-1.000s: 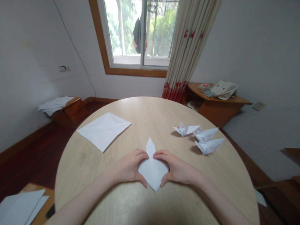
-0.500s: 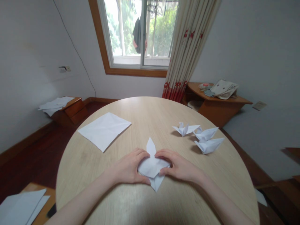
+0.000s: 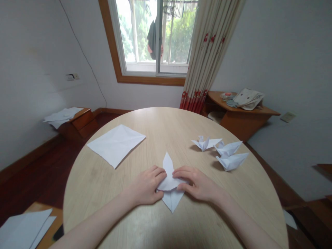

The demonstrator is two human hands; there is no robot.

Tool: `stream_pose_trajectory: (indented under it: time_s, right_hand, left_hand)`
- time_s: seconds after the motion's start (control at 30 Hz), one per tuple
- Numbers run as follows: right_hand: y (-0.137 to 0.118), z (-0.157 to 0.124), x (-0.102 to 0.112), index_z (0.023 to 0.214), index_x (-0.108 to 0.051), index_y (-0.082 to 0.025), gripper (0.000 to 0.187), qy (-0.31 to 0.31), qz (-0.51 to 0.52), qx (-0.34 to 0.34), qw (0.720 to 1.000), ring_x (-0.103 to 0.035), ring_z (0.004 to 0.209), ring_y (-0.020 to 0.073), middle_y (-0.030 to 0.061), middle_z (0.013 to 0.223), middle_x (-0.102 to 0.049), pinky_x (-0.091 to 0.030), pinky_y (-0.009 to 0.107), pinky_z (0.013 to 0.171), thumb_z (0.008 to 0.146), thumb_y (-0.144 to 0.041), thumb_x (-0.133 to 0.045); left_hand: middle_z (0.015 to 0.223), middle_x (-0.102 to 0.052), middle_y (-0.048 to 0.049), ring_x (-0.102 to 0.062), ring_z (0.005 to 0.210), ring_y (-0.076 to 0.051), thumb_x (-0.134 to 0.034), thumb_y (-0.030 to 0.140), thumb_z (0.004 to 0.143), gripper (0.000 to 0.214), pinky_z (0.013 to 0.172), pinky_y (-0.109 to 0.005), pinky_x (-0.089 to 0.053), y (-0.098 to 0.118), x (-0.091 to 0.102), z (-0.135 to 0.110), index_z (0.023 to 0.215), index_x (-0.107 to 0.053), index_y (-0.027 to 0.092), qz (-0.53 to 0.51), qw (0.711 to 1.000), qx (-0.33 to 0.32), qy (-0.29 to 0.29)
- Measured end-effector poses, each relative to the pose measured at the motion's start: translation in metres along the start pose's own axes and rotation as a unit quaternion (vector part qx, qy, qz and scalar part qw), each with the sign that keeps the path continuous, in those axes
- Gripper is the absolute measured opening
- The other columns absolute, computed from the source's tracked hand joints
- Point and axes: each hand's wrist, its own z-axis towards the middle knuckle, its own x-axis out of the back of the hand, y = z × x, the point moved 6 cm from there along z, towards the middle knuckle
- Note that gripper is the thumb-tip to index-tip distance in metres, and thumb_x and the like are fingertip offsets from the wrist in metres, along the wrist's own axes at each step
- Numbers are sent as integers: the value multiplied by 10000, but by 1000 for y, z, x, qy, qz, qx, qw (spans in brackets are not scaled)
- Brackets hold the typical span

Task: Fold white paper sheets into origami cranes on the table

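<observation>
A partly folded white origami paper (image 3: 169, 181) lies on the round wooden table (image 3: 160, 228), one point aimed away from me and another toward me. My left hand (image 3: 150, 185) grips its left side, with fingertips on the upper flap and the thumb lower down. On the opposite side, my right hand (image 3: 197, 181) holds the paper's right edge between curled fingers and thumb. Parts of both side edges are hidden under my fingers.
Several folded paper cranes (image 3: 232, 160) stand on the table's right side. A creased white sheet (image 3: 116, 145) lies at the left. More sheets (image 3: 26, 224) rest on a lower wooden surface at bottom left. A cabinet (image 3: 241, 117) stands beyond the table.
The middle flap's lower edge has moved up, away from me, showing more of the near point. My left thumb has drawn back leftward off the near point; the right hand has barely moved.
</observation>
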Motion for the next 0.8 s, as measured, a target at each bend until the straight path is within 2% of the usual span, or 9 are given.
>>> stream_pose_trajectory:
  time_s: [0.13,0.27,0.37,0.47,0.6,0.8]
  right_hand:
    - [-1,0,0,1104,-662,-209,465,-10,-11,3,1000,-623,1020,269,110,1099,-680,-482,398,897,748,-498,-738]
    - [-2,1,0,1123,-648,-200,599,-13,-16,5,1000,-616,1039,282,116,1123,-667,-479,405,915,634,-500,-822]
    - [-1,1,-1,1129,-636,-207,454,-4,-32,2,999,-611,1049,267,104,1135,-663,-476,400,922,740,-400,-767]
    - [0,0,-2,1115,-629,-203,242,12,-44,7,999,-616,1032,239,90,1114,-671,-480,390,906,880,-248,-591]
    - [0,2,-5,1092,-621,-195,257,25,-41,18,999,-627,1000,214,85,1082,-676,-495,372,879,920,-154,-434]
    - [0,4,-8,1060,-612,-194,275,57,-43,2,997,-628,982,220,92,1043,-677,-497,372,860,913,-132,-389]
  left_hand:
    - [1165,-600,-124,-546,1076,-282,-532,150,799,353,907,-409,-482,-3,-6,2,1151,-566,160,21,1000,8,7]
    - [1154,-612,-97,-547,1080,-251,-500,102,835,334,914,-390,-488,-8,-8,3,1151,-579,180,-2,999,25,26]
    - [1128,-628,-81,-554,1069,-237,-517,89,845,294,929,-378,-482,-12,-6,3,1111,-603,183,-35,997,39,48]
    - [1099,-646,-66,-567,1054,-222,-501,68,851,297,934,-367,-477,-15,-4,3,1103,-607,186,-61,995,52,64]
    - [1071,-663,-76,-588,1038,-224,-494,56,837,323,914,-363,-484,-16,-3,3,1121,-602,166,-83,991,74,80]
    - [1013,-698,-59,-627,982,-215,-509,49,803,307,880,-346,-487,-21,-3,2,1041,-656,179,-133,974,133,126]
